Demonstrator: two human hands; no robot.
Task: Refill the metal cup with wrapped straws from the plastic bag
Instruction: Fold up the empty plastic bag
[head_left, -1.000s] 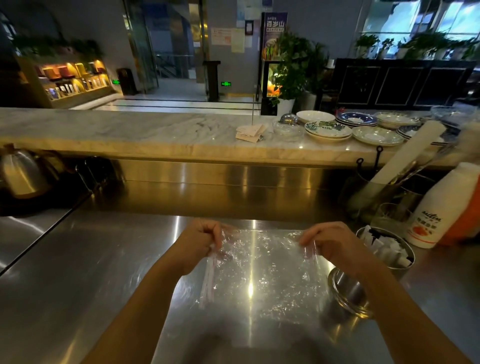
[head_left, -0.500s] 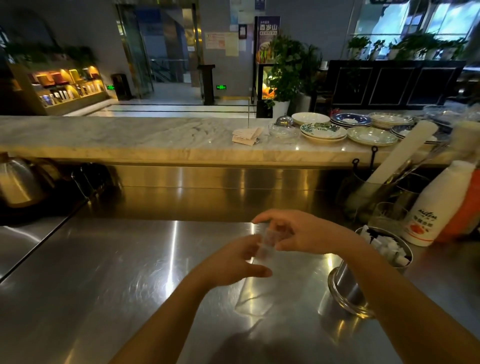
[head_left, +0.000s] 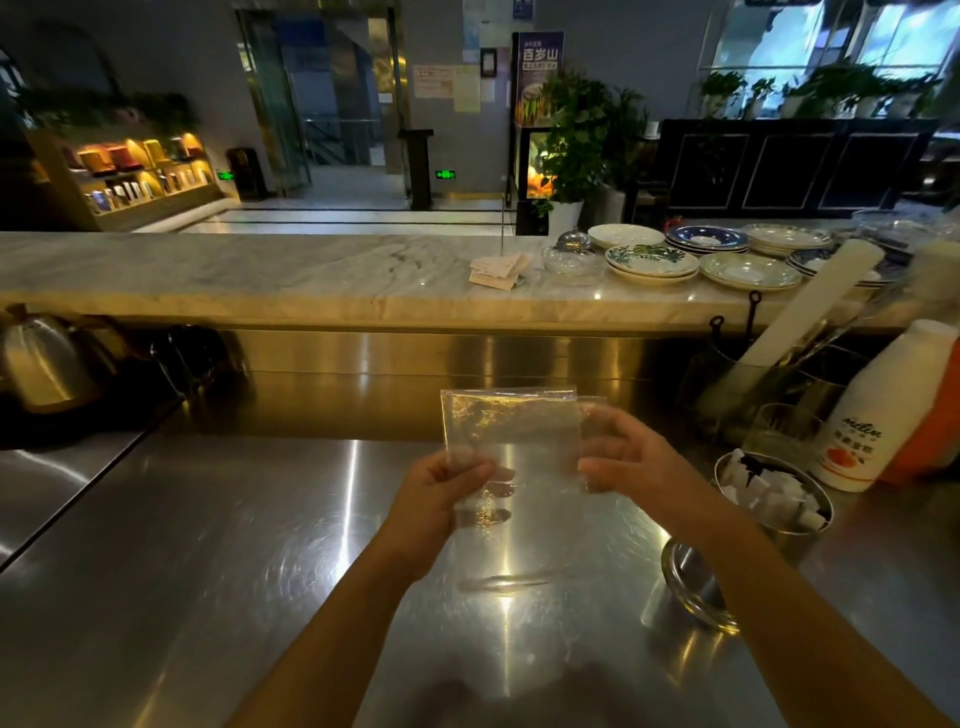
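Note:
I hold a clear plastic bag (head_left: 511, 431) upright above the steel counter (head_left: 218, 545), folded to a narrow rectangle. My left hand (head_left: 441, 488) pinches its left edge and my right hand (head_left: 623, 457) pinches its right edge. I see no straws inside the bag. The metal cup (head_left: 779, 525) stands to the right of my right forearm, with several white wrapped straws (head_left: 769, 488) sticking up in it. A second metal vessel (head_left: 691, 582) lies tilted on the counter just in front of the cup, partly hidden by my right arm.
A white bottle (head_left: 878, 415) and an orange container (head_left: 935, 436) stand right of the cup, with a glass (head_left: 779, 431) and a utensil holder (head_left: 743, 384) behind. A kettle (head_left: 41, 364) sits far left. Stacked plates (head_left: 717, 254) rest on the marble ledge (head_left: 260, 275).
The bag was spread wide between both hands with straws at its left edge. The hands then came together, folding it, and now hold the narrower bag raised and upright.

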